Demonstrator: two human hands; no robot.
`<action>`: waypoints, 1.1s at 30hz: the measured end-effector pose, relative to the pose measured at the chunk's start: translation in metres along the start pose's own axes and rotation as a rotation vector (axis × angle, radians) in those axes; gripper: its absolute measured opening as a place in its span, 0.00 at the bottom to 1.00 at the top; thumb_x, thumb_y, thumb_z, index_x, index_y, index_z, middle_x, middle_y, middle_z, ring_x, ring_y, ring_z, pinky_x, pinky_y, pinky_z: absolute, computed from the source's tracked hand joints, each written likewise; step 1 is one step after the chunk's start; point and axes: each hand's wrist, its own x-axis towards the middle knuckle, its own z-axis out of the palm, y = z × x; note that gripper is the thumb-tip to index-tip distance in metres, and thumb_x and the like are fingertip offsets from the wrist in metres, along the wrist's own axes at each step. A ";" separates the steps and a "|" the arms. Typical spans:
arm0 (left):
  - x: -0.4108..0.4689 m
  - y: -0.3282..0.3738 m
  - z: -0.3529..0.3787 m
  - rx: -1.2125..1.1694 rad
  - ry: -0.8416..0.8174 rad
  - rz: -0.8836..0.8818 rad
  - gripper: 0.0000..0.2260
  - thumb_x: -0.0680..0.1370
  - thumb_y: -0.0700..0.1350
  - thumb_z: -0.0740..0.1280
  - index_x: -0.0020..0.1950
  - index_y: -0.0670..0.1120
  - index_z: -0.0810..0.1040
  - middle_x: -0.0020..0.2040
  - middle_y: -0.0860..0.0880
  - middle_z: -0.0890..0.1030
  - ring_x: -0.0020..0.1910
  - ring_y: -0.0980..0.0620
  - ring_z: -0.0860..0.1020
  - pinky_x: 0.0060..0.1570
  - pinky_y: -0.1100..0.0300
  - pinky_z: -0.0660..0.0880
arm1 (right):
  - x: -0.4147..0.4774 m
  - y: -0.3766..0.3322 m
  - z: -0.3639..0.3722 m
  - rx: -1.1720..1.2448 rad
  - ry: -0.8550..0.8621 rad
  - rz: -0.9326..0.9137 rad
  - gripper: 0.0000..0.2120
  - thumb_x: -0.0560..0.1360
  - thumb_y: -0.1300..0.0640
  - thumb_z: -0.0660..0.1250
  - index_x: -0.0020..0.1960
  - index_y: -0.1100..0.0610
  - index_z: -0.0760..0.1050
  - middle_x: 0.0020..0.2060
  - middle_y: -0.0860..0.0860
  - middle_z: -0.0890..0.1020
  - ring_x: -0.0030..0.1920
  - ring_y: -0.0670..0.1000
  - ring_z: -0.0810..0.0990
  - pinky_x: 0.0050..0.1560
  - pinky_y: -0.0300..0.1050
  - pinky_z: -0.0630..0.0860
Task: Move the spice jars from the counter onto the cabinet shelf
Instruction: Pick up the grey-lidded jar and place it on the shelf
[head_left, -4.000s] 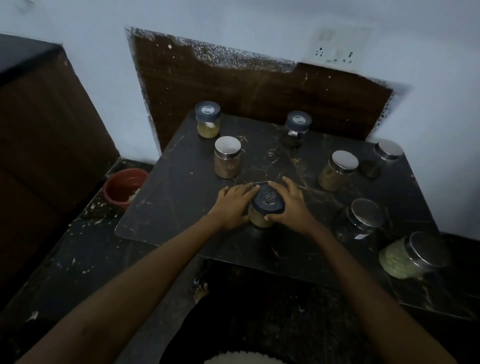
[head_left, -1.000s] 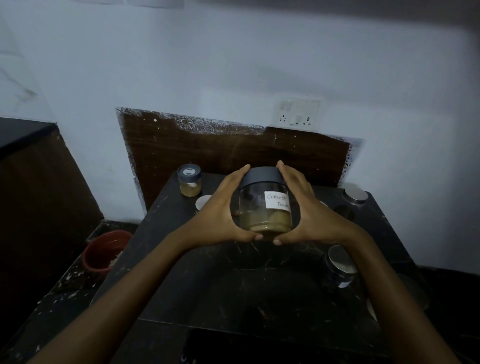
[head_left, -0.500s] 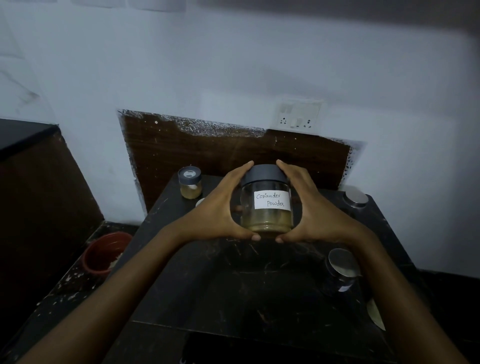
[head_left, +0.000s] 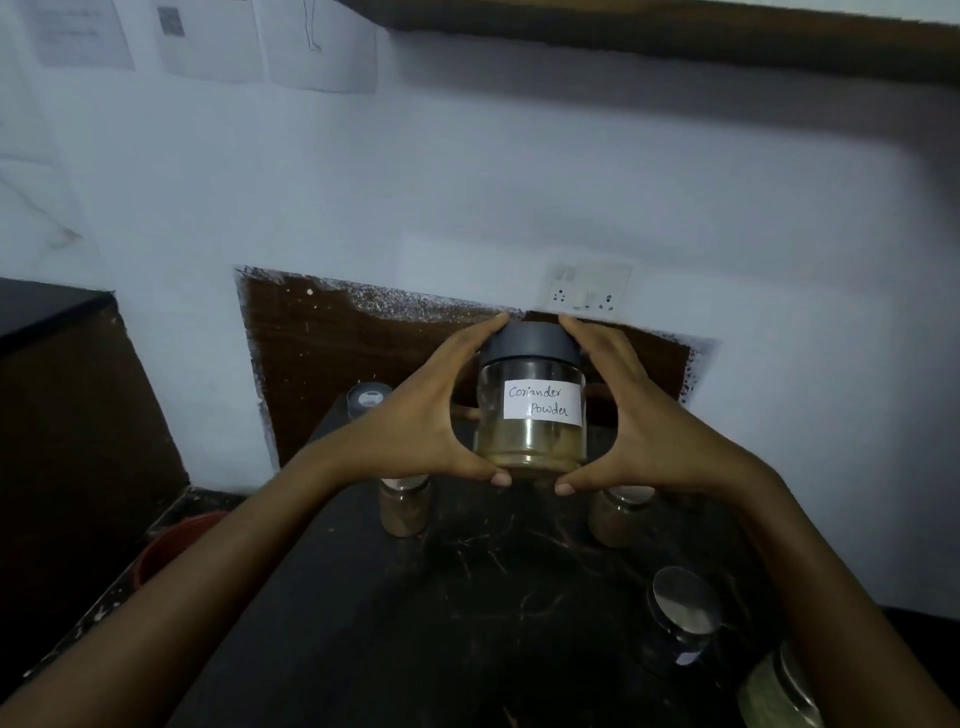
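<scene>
A glass jar with a dark lid and a white label reading "Coriander Powder" (head_left: 530, 395) hangs upright in the air above the dark counter (head_left: 467, 597). My left hand (head_left: 415, 421) cups its left side and my right hand (head_left: 634, 421) cups its right side, thumbs under the base. Several other spice jars stand on the counter: a dark-lidded one (head_left: 366, 397) at the back left, two brown-filled ones (head_left: 405, 506) (head_left: 615, 517) below my hands, a metal-lidded one (head_left: 680, 618) and a green-filled one (head_left: 779, 696) at the right.
A brown wooden edge (head_left: 675, 36) runs along the top of the view above the white wall. A socket plate (head_left: 587, 288) sits on the wall above a dark backboard (head_left: 322, 353). A dark cabinet (head_left: 67, 415) stands left, with a red bowl (head_left: 171, 545) beside it.
Both hands took the jar off the counter and have raised it. The view has tilted up, so papers on the wall and the wooden edge at the top now show.
</scene>
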 end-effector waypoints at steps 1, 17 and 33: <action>0.006 0.003 -0.008 0.055 0.007 0.020 0.55 0.60 0.48 0.81 0.76 0.57 0.48 0.74 0.60 0.56 0.71 0.65 0.59 0.63 0.70 0.67 | 0.006 -0.003 -0.006 -0.014 0.020 -0.009 0.62 0.55 0.51 0.82 0.74 0.41 0.41 0.67 0.34 0.52 0.70 0.41 0.54 0.66 0.40 0.59; 0.201 0.091 -0.229 0.572 0.236 0.410 0.51 0.62 0.58 0.75 0.77 0.49 0.50 0.75 0.53 0.59 0.68 0.63 0.60 0.59 0.83 0.55 | 0.211 -0.068 -0.187 -0.422 0.522 -0.306 0.64 0.51 0.46 0.80 0.76 0.52 0.45 0.68 0.52 0.57 0.67 0.53 0.62 0.68 0.55 0.65; 0.317 0.051 -0.334 0.914 0.478 0.371 0.51 0.63 0.58 0.77 0.77 0.52 0.51 0.75 0.52 0.63 0.71 0.50 0.63 0.70 0.43 0.57 | 0.372 -0.065 -0.233 -0.680 0.665 -0.298 0.62 0.53 0.49 0.82 0.75 0.55 0.47 0.69 0.53 0.57 0.67 0.54 0.61 0.54 0.55 0.75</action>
